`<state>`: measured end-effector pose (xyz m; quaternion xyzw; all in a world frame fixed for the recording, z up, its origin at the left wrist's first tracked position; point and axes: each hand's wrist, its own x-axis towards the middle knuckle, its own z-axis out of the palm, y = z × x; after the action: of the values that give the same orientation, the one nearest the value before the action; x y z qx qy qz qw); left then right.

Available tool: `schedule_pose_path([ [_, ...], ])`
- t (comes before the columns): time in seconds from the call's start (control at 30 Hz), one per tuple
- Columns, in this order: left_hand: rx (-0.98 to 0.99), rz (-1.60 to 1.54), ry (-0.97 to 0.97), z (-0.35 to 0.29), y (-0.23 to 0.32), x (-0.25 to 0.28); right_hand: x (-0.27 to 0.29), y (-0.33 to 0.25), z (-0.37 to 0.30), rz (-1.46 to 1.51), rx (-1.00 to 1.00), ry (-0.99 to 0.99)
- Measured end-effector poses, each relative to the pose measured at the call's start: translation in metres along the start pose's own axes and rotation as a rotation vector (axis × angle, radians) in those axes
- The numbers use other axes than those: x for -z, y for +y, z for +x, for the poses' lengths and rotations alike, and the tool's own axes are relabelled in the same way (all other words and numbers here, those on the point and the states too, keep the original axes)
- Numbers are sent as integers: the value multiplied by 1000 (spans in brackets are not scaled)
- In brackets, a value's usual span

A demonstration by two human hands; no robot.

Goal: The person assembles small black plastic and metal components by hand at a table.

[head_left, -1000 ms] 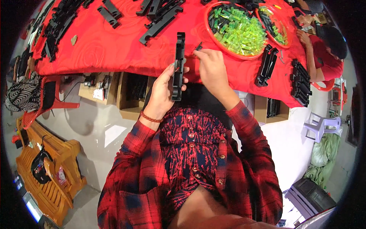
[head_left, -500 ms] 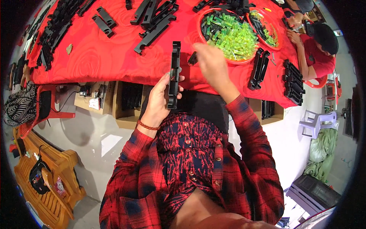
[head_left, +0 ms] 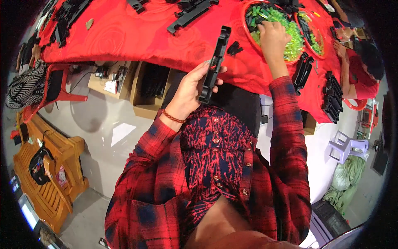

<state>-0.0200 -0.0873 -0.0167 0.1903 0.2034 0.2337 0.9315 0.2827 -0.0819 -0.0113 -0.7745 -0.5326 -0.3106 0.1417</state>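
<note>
My left hand, with a beaded bracelet at the wrist, grips a long, narrow black plastic part with hollows along it. The part stands tilted, its upper end leaning right above the table edge. To the right, my right hand reaches into a round red-rimmed basket of small translucent green plastic pieces mixed with small black ones. Its fingers are bent down among them, and whatever they pinch is hidden. A small black piece lies on the cloth between the held part and the basket.
A red cloth covers the table. More long black parts lie at the back, left and right. A second basket stands beside the first. Another person sits at the right. Cardboard boxes sit below the table.
My right hand has moved right and away from me, from above the cloth into the basket. The black part in my left hand now leans more to the right. The whole view has shifted.
</note>
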Motion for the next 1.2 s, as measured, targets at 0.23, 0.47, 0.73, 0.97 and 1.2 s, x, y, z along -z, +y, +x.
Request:
schedule_pose_path([
  [0.23, 32, -35, -2, -2, -2, 2, 5, 2, 3, 199, -139, -57],
  [0.47, 43, -28, -17, -1, -5, 6, 58, -25, -1, 1107, -425, -178],
  [0.73, 40, -52, -16, 1, -13, 2, 116, -91, -34, 1214, -274, -398],
  [0.97, 36, -47, -29, 1, -16, -1, 107, -99, -47, 770, -45, -130],
  [1.2, 64, -48, 27, 2, -20, 0, 111, -101, -50, 670, 20, -172],
])
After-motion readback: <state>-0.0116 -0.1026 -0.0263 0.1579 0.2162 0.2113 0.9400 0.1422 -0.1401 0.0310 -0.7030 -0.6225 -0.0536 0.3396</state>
